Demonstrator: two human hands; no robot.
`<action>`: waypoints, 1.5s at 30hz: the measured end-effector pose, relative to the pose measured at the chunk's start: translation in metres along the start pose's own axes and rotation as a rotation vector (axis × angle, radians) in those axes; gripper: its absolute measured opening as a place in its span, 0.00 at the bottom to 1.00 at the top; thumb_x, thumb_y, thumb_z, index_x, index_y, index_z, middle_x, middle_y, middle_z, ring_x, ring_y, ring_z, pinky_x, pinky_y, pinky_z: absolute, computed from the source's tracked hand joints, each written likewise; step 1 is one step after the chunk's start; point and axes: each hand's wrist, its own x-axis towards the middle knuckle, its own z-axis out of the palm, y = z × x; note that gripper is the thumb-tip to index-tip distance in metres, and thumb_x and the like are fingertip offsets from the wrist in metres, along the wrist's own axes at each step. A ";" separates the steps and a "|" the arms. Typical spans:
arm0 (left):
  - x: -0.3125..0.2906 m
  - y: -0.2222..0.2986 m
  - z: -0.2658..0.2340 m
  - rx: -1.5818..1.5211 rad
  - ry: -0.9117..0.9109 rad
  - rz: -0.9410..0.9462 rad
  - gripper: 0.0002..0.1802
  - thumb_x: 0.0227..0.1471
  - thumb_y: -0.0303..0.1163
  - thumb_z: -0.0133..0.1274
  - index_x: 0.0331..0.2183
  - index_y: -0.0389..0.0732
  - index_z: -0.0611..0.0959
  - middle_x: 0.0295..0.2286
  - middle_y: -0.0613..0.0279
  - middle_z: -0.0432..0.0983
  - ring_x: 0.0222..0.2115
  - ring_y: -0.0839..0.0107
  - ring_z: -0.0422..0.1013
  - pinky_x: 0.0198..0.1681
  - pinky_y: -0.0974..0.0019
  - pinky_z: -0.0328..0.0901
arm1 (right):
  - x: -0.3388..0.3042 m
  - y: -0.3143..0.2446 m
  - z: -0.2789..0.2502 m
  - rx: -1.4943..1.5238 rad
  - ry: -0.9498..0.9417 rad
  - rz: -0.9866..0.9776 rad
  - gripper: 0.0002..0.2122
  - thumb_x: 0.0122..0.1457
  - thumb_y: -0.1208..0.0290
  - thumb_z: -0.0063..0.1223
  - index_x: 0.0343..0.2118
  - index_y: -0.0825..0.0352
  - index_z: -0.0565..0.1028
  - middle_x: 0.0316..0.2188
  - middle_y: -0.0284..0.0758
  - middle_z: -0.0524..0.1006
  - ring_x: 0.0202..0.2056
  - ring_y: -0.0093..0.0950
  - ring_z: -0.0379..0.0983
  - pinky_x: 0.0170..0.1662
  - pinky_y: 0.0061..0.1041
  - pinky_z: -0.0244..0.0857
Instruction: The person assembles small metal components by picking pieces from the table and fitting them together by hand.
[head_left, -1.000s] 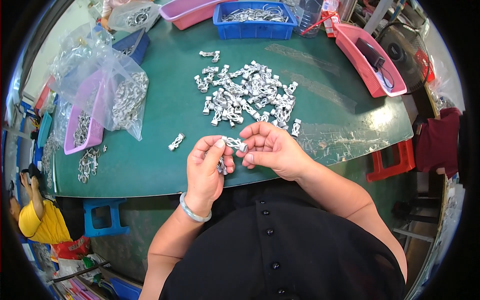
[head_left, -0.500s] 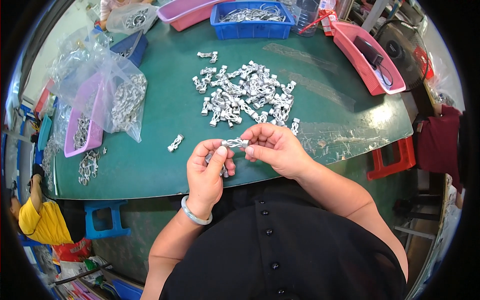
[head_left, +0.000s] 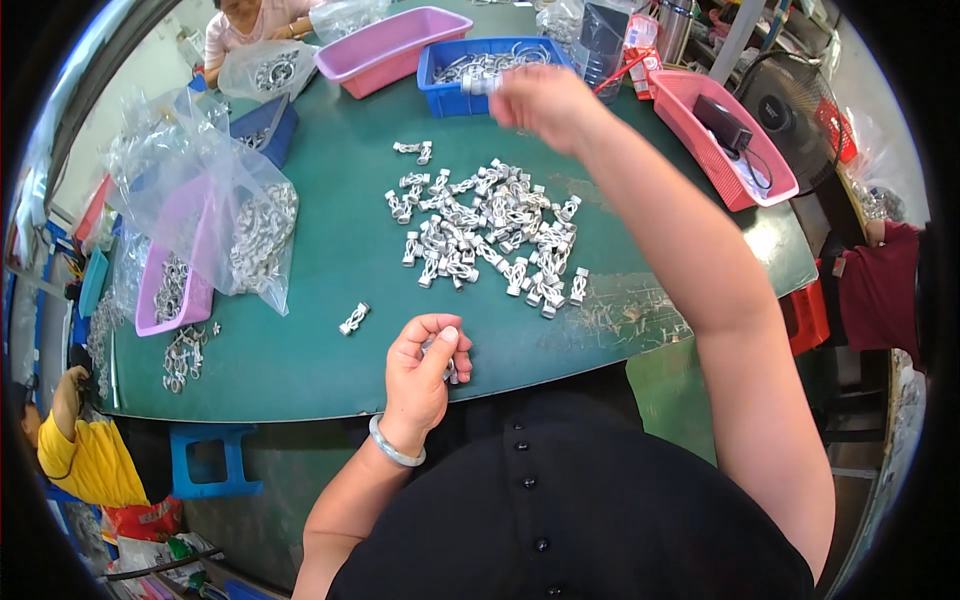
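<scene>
My right hand [head_left: 545, 105] is stretched far forward over the blue bin [head_left: 455, 105] of metal rings. Pinched in its fingertips is a short white braided piece with silver end caps [head_left: 478, 85], slightly blurred. Close to the table's front edge, my left hand [head_left: 425, 365] is curled closed around small braided pieces with silver caps [head_left: 450, 372], mostly hidden by the fingers. Between the hands spreads a loose heap of the same capped pieces [head_left: 490, 225]. A single one [head_left: 354, 319] lies apart, left of the heap, and a few [head_left: 414, 151] sit beyond it.
A pink bin [head_left: 395, 50] stands beside the blue one. At left, a clear plastic bag [head_left: 265, 235] of parts leans by a lilac basket [head_left: 150, 310]. A pink basket [head_left: 680, 130] holding a black adapter and a fan [head_left: 790, 110] are at right. Other people sit around the green table [head_left: 270, 370].
My right hand has swung forward from beside the left hand to the blue bin, carrying the capped piece. The left hand stays near the table edge, still closed. The view has tilted up slightly.
</scene>
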 end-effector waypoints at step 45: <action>0.001 0.007 -0.003 -0.100 0.017 0.130 0.14 0.50 0.27 0.45 0.40 0.34 0.72 0.25 0.62 0.71 0.19 0.79 0.64 0.21 0.76 0.61 | -0.175 0.077 0.071 0.099 -0.319 0.021 0.18 0.48 0.83 0.49 0.44 0.69 0.62 0.33 0.30 0.69 0.36 0.17 0.65 0.42 0.17 0.60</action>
